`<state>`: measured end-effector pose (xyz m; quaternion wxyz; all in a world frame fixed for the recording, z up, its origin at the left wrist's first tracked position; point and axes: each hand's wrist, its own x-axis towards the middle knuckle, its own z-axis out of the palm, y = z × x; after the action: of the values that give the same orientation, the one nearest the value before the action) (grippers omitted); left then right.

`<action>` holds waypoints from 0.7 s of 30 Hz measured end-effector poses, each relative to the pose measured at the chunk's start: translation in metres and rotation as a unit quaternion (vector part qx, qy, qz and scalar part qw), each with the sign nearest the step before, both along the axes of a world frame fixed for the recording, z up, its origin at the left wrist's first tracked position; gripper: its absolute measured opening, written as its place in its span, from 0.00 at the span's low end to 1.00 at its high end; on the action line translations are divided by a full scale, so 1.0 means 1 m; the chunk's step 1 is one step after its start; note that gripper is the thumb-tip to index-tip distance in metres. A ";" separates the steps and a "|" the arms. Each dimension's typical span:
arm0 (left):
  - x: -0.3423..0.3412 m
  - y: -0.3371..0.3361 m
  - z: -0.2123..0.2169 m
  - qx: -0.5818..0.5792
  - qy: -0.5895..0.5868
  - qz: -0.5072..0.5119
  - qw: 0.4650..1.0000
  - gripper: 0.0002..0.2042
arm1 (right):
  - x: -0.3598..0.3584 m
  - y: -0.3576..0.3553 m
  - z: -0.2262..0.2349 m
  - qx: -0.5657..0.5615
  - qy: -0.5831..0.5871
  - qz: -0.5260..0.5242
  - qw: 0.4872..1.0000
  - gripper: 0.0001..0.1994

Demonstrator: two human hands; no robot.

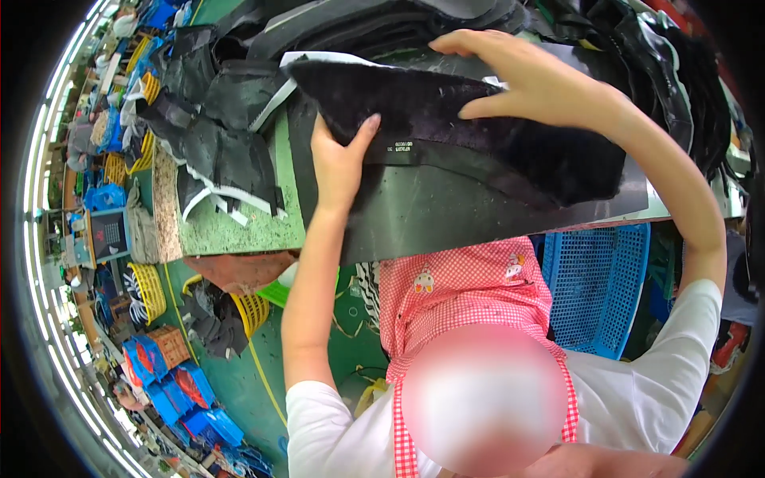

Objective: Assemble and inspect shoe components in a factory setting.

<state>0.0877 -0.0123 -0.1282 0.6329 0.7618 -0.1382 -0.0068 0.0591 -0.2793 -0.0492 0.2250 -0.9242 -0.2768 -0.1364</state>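
Note:
A black, fuzzy-faced cut piece of material (pixel 398 99) stretches across the work surface, pale along its far edge and trailing to the right. My left hand (pixel 341 163) grips its near left edge, thumb on top and the other fingers partly hidden behind it. Over the right part of the piece, my right hand (pixel 530 84) is spread, thumb and fingers wide apart; its thumb tip is at the fuzzy face, but I cannot tell whether it presses on it. Small white print shows on a dark strip beside my left thumb.
A dark smooth board (pixel 430 203) covers much of the green table (pixel 239 231). Black sheet scraps with white strips (pixel 227 159) lie at left, and stacked black pieces (pixel 351 32) line the back. A blue plastic basket (pixel 594 295) stands below the table's right front edge.

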 end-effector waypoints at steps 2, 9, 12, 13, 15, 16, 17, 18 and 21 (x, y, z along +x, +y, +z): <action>-0.006 -0.006 -0.012 -0.038 -0.077 0.021 0.996 0.20 | 0.028 0.003 -0.025 0.027 0.152 -0.014 0.988 0.36; -0.004 -0.015 0.001 -0.046 -0.098 0.054 0.993 0.22 | 0.034 0.008 -0.029 0.016 0.095 -0.013 0.995 0.20; 0.009 0.003 0.006 -0.038 -0.156 0.077 0.984 0.36 | 0.027 -0.050 0.001 -0.080 0.056 -0.226 0.969 0.17; -0.001 0.005 0.019 0.072 -0.226 0.175 0.956 0.33 | 0.017 -0.083 0.022 -0.208 0.193 -0.349 0.893 0.18; -0.026 0.007 0.011 0.055 -0.280 0.068 0.956 0.31 | -0.034 -0.156 0.019 -0.001 0.418 -0.382 0.824 0.36; -0.040 -0.007 0.014 0.098 -0.291 -0.077 0.949 0.30 | -0.058 -0.145 0.016 0.014 0.438 -0.392 0.809 0.40; -0.059 -0.026 0.023 0.139 -0.299 -0.216 0.919 0.30 | -0.082 -0.129 0.013 0.031 0.455 -0.398 0.796 0.44; -0.073 -0.048 0.017 0.157 -0.302 -0.279 0.898 0.32 | -0.096 -0.135 0.001 0.091 0.490 -0.376 0.781 0.44; -0.095 -0.098 -0.010 0.162 -0.350 -0.252 0.887 0.37 | -0.104 -0.115 -0.023 0.338 0.473 -0.271 0.767 0.38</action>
<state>-0.0077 -0.1098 -0.1387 0.3878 0.7462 -0.5354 0.0786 -0.0452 -0.3944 -0.0722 0.5785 -0.7728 0.1910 0.1780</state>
